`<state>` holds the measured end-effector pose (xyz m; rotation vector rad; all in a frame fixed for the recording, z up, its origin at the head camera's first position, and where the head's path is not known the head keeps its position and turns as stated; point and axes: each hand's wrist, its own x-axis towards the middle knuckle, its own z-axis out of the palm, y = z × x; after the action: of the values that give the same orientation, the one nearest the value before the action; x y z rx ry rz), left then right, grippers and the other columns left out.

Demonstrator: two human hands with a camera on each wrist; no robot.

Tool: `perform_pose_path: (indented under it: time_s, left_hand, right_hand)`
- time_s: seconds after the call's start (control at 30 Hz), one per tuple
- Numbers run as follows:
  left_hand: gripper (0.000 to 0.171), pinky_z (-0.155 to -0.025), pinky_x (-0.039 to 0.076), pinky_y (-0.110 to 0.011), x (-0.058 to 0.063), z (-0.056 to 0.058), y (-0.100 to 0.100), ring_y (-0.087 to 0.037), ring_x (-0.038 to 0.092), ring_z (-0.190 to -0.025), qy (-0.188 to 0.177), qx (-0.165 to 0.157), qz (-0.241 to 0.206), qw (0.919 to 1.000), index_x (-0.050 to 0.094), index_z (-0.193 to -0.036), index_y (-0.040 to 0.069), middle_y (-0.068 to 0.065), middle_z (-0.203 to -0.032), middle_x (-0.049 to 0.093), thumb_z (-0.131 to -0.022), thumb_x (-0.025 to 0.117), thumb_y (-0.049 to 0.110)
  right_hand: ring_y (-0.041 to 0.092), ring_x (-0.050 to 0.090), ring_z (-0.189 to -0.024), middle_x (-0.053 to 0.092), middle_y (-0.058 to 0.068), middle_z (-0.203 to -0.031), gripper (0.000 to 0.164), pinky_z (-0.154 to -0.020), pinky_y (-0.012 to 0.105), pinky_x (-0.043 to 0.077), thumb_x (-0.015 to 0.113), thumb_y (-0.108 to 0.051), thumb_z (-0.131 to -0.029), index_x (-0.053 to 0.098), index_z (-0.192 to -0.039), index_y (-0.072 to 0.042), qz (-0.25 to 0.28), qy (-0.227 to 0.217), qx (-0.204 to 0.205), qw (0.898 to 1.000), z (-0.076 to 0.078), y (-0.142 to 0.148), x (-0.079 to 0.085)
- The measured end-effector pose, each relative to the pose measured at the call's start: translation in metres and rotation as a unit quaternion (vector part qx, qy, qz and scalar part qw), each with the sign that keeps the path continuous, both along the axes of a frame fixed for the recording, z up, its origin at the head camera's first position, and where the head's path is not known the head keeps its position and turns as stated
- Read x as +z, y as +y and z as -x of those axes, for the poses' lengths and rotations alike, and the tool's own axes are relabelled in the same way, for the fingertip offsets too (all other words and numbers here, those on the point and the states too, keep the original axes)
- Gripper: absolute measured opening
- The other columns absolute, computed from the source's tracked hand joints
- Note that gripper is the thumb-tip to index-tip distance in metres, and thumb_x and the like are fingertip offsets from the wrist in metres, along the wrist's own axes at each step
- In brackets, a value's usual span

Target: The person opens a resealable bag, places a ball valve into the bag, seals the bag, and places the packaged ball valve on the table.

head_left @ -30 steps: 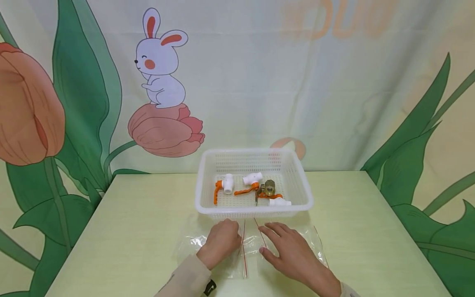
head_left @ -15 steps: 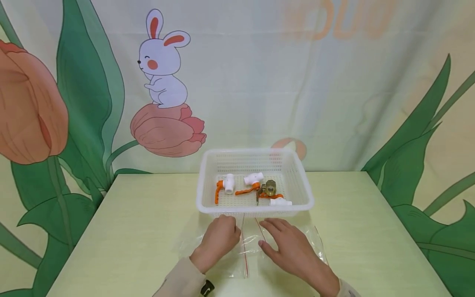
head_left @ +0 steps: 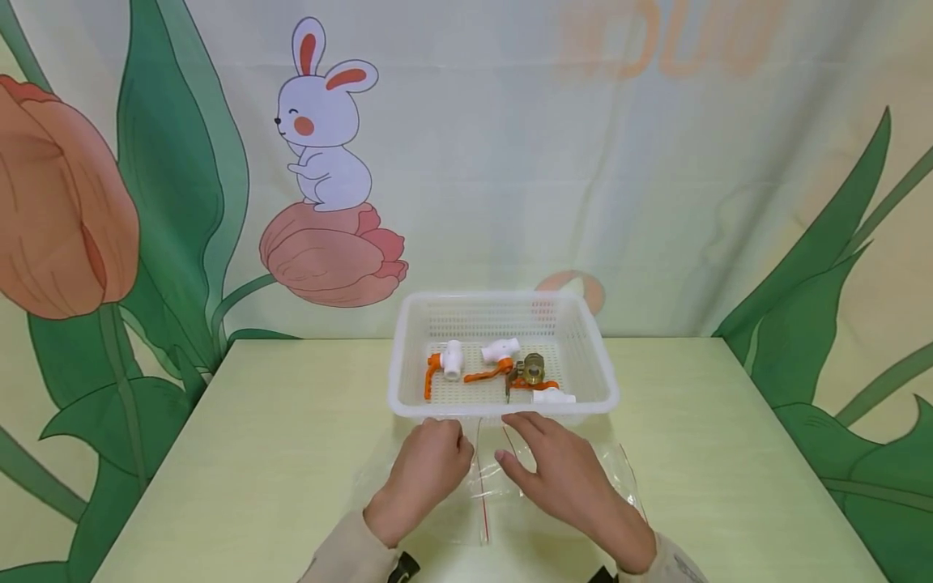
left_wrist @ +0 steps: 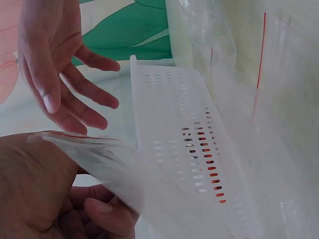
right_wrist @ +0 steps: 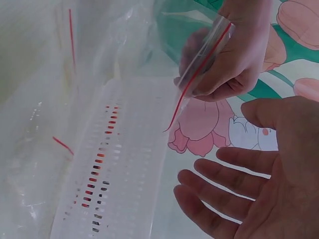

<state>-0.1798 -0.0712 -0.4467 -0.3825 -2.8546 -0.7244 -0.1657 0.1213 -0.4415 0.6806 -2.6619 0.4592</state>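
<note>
My left hand (head_left: 426, 465) pinches the red-lined edge of a clear zip-lock bag (left_wrist: 114, 164) between thumb and curled fingers, in front of the basket. The bag's red zip line stands out in the right wrist view. My right hand (head_left: 564, 465) is beside it with fingers spread and nothing in its grasp, as the right wrist view shows its open palm. Beneath the right hand in the head view lies another clear zip-lock bag (head_left: 625, 478) with red lines. Just behind both hands stands a white perforated plastic basket (head_left: 503, 411).
Inside the basket are white ball valves (head_left: 453, 360) with orange handles and a brass valve (head_left: 534, 368). The pale table (head_left: 277, 470) reaches back to a printed curtain (head_left: 496, 162) with a rabbit and tulips.
Both hands have risen slightly toward the basket, the left one lifting the bag's edge with it. The right hand has moved off the bag beneath it.
</note>
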Motion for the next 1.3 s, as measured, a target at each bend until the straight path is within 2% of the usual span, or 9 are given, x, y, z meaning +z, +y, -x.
perform_pose_path:
  time_s: [0.13, 0.27, 0.53, 0.87, 1.0, 1.1, 1.3]
  left_hand:
    - [0.034, -0.038, 0.025, -0.023, 0.005, -0.005, 0.001, -0.006, 0.028, -0.039, 0.002, 0.004, -0.005, 1.0, 0.041, -0.049, 0.016, 0.008, -0.044, 0.033, -0.081, 0.052, 0.01]
    - [0.034, -0.038, 0.026, -0.023, 0.011, -0.009, 0.0, -0.006, 0.029, -0.039, 0.003, 0.009, -0.011, 0.9999, 0.042, -0.05, 0.017, 0.008, -0.043, 0.034, -0.081, 0.052, 0.011]
    - [0.032, -0.039, 0.025, -0.022, 0.023, -0.014, 0.002, -0.005, 0.03, -0.039, 0.039, 0.014, -0.014, 0.9991, 0.042, -0.052, 0.017, 0.009, -0.045, 0.035, -0.081, 0.053, 0.011]
    - [0.026, -0.039, 0.027, -0.02, 0.044, -0.02, 0.009, -0.004, 0.034, -0.039, 0.063, 0.007, -0.047, 0.9969, 0.051, -0.058, 0.015, 0.008, -0.045, 0.041, -0.083, 0.052, 0.013]
    - [0.022, -0.038, 0.027, -0.02, 0.05, -0.023, 0.012, -0.004, 0.034, -0.039, 0.06, 0.005, -0.06, 0.9964, 0.057, -0.063, 0.012, 0.008, -0.046, 0.043, -0.085, 0.053, 0.014]
    - [0.022, -0.037, 0.026, -0.019, 0.054, -0.026, 0.014, -0.002, 0.033, -0.039, 0.061, 0.005, -0.072, 0.9956, 0.057, -0.063, 0.012, 0.008, -0.045, 0.042, -0.085, 0.053, 0.014]
    - [0.021, -0.038, 0.024, -0.018, 0.06, -0.028, 0.017, -0.001, 0.031, -0.039, 0.088, 0.012, -0.092, 0.9918, 0.059, -0.064, 0.012, 0.01, -0.044, 0.04, -0.085, 0.054, 0.014]
  right_hand:
    - [0.01, 0.065, -0.097, 0.065, -0.009, -0.112, 0.041, -0.075, 0.031, 0.052, 0.057, -0.046, -0.088, 0.059, -0.121, -0.022, 0.013, 0.011, 0.001, 1.0, 0.0, -0.002, 0.005]
    - [0.011, 0.066, -0.093, 0.067, -0.008, -0.109, 0.039, -0.072, 0.031, 0.052, 0.058, -0.046, -0.087, 0.061, -0.118, -0.021, 0.016, 0.01, -0.003, 1.0, 0.0, -0.003, 0.008]
    - [0.011, 0.066, -0.087, 0.067, -0.009, -0.106, 0.039, -0.068, 0.031, 0.051, 0.057, -0.047, -0.088, 0.063, -0.116, -0.021, 0.021, 0.015, -0.016, 1.0, -0.001, -0.004, 0.012]
    - [0.01, 0.067, -0.084, 0.071, -0.006, -0.098, 0.034, -0.069, 0.031, 0.05, 0.057, -0.044, -0.088, 0.064, -0.113, -0.021, 0.082, -0.03, -0.026, 0.996, 0.0, -0.008, 0.029]
    - [0.004, 0.065, -0.077, 0.07, -0.012, -0.086, 0.026, -0.066, 0.025, 0.048, 0.057, -0.043, -0.089, 0.067, -0.103, -0.025, 0.104, -0.027, -0.023, 0.994, -0.001, -0.011, 0.035]
    - [-0.002, 0.061, -0.069, 0.066, -0.018, -0.076, 0.019, -0.063, 0.02, 0.046, 0.056, -0.043, -0.089, 0.068, -0.09, -0.028, 0.119, -0.023, -0.023, 0.992, -0.001, -0.012, 0.039]
    - [-0.008, 0.049, -0.057, 0.056, -0.024, -0.062, 0.023, -0.057, 0.016, 0.04, 0.054, -0.044, -0.09, 0.066, -0.074, -0.032, 0.135, -0.023, -0.018, 0.99, -0.001, -0.016, 0.048]
